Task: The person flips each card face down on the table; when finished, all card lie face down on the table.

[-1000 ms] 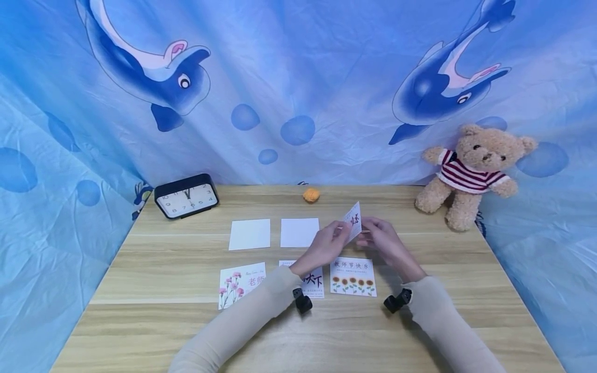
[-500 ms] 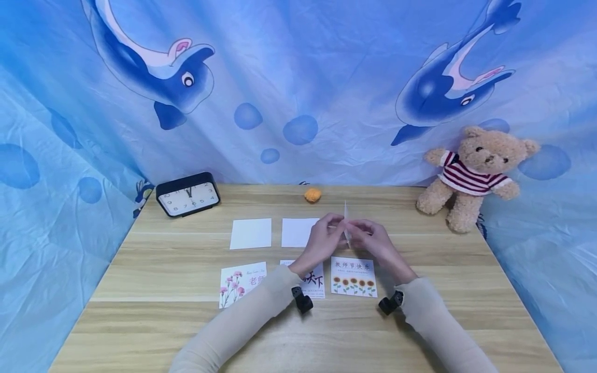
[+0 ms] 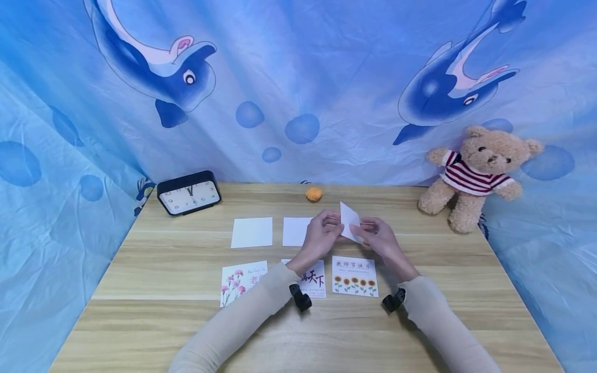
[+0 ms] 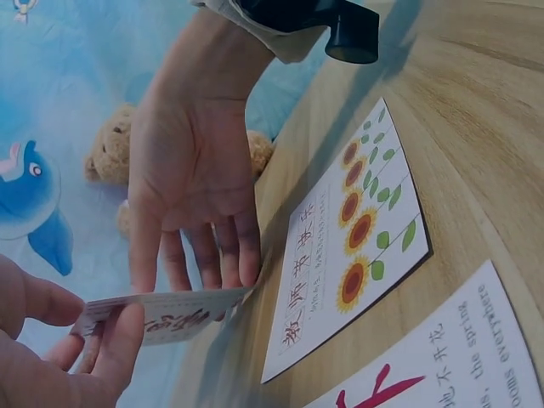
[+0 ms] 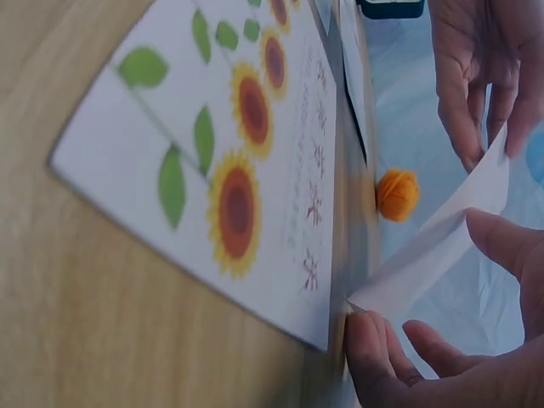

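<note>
Above the table both hands hold one square greeting card on edge. Its blank white back shows in the head view; red lettering on its printed face shows in the left wrist view. My left hand pinches one side between thumb and fingers. At the opposite side my right hand has its thumb against the blank back and fingers at the edge. Below the hands lies a sunflower card, face up. A card with large dark-red writing and a pink-flower card are partly covered by the left arm.
Two blank white cards lie in the back row, the right one partly behind my left hand. A black clock stands back left. A small orange object sits at the back edge. A teddy bear leans back right.
The card in the hands has turned from its red-lettered face, through edge-on, to its blank back. My right hand has come onto the card's right side. The cards on the table stay put.
</note>
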{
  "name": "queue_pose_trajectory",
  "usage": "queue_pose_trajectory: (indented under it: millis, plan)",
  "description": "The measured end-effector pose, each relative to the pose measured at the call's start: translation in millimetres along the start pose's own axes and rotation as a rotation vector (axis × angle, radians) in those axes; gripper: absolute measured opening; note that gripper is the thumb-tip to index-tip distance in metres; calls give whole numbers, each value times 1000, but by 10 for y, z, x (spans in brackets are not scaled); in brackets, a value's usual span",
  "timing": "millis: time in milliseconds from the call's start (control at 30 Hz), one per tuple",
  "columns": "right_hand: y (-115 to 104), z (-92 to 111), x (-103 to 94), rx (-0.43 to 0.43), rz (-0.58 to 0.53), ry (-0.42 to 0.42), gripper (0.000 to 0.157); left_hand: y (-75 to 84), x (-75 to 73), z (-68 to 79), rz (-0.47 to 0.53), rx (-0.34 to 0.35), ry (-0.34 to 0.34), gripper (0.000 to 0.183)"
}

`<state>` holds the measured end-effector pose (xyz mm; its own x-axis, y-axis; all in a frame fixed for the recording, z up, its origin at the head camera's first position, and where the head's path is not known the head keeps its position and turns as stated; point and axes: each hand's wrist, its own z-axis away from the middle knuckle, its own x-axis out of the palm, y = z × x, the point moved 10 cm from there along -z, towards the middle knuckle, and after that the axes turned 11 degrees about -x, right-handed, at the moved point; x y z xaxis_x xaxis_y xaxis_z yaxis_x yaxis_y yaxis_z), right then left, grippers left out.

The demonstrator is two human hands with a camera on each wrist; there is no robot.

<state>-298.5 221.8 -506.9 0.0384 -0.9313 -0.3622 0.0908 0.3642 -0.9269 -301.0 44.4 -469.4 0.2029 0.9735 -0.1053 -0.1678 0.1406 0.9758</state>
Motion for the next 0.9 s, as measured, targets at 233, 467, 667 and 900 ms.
queue_pose_trajectory:
  millis: [233,467,667,900]
  plan:
    - [56,-32,-140,3,29,60,65,-62,-35,-30,-32,-16,19,41]
    - [90,-25,-229,0,42,87,56,-120,-89,-66,-103,-25,49,41]
    - [99,-30,-307,-11,61,122,51,-116,-97,-89,-189,0,60,42]
    - [128,-45,-368,-19,107,121,50,-123,-69,-151,-289,37,60,41]
